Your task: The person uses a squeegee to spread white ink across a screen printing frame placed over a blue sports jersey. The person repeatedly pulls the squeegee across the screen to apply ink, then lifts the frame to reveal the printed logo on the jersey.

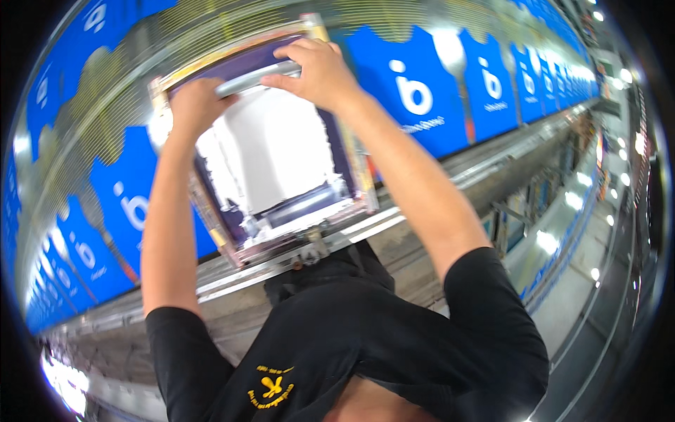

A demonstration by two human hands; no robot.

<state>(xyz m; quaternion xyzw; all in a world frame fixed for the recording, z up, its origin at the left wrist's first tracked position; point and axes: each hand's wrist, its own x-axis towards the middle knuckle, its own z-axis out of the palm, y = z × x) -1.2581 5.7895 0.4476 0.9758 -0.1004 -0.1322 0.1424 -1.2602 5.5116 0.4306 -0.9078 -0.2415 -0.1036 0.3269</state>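
My left hand [199, 105] grips the left end of a silver squeegee bar [252, 78], and my right hand [313, 74] holds its right end, fingers curled over it. The bar lies across the far part of a rectangular screen frame [214, 221] with a dark purple mesh and worn, pale yellowish edges. Below the bar, a broad patch of white paste [292, 151] covers much of the mesh, with ragged edges and a greyer streak down its middle. A metal clamp [315, 240] sits at the frame's near edge, by a long metal rail [390, 224].
Rows of blue printed panels [383, 60] lie along the long table on both sides of the frame, over a yellowish striped surface [102, 74]. The rail runs along the table's near edge, close to my body. To the right is an aisle [587, 295] with bright, glinting spots.
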